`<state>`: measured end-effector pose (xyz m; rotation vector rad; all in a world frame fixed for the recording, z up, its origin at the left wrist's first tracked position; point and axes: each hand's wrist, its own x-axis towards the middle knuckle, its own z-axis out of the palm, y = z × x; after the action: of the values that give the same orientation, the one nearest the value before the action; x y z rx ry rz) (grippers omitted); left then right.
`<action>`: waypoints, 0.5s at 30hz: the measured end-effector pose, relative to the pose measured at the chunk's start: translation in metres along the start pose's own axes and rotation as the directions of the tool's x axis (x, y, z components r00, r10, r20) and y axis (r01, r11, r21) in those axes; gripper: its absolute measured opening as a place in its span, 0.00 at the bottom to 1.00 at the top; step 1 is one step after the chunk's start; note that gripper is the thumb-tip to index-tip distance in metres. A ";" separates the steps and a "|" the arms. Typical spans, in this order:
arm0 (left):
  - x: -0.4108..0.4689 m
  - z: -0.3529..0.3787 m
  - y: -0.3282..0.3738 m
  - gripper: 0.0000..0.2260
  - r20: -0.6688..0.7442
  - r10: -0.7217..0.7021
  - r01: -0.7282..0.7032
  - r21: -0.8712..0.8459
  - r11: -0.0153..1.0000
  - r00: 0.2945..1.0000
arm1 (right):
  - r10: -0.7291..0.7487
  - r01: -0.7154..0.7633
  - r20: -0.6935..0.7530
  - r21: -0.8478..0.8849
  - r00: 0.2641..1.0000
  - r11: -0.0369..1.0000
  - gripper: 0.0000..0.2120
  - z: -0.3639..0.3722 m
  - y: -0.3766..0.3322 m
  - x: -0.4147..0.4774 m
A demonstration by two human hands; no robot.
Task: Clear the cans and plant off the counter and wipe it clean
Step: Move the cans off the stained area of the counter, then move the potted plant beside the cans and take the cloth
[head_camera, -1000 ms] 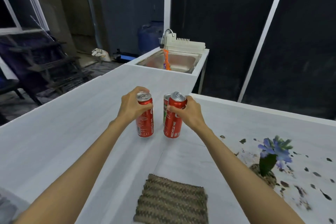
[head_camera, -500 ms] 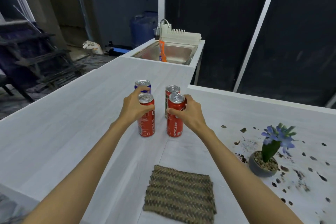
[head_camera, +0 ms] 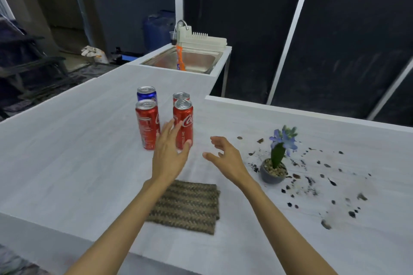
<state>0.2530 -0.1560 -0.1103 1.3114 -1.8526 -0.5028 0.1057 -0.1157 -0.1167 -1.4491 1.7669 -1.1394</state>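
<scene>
On the worktop (head_camera: 67, 152), four cans (head_camera: 147, 127) stand clustered two by two at the mat's (head_camera: 187, 205) 12 o'clock. The potted plant (head_camera: 276, 163) sits at its 2 o'clock amid scattered soil (head_camera: 325, 224). The sink (head_camera: 194, 60) lies beyond the cans.

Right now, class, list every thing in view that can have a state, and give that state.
Left hand, open, holds nothing.
Right hand, open, holds nothing.
Front left red can, upright, free.
Front right red can, upright, not gripped.
Blue can, upright.
Rear red can, upright, mostly hidden.
Potted plant, upright.
Soil, scattered.
Woven cloth, folded, lying flat.
Counter, dirty on the right.
</scene>
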 end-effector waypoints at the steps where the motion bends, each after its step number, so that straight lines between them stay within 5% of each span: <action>1: -0.011 0.009 0.004 0.25 0.044 0.016 -0.017 0.016 1.000 0.999 | -0.009 0.009 -0.014 0.000 1.000 1.000 0.21 -0.008 0.006 -0.012; 7: -0.071 0.044 0.018 0.24 0.329 0.018 -0.090 0.205 0.975 0.944 | -0.057 0.057 -0.129 -0.005 0.990 0.998 0.04 -0.056 0.042 -0.090; 12: -0.110 0.048 0.014 0.25 0.422 -0.014 -0.153 0.359 0.921 0.906 | -0.010 0.021 -0.447 0.021 0.894 1.000 0.04 -0.091 0.065 -0.114; 15: -0.120 0.052 0.007 0.34 0.440 0.011 -0.236 0.462 0.855 0.898 | 0.007 -0.035 -0.468 -0.050 0.884 0.998 0.16 -0.097 0.074 -0.105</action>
<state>0.2258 -0.0501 -0.1816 1.4802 -2.5472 -0.2401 0.0137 0.0138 -0.1448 -1.2486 2.1453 -1.5364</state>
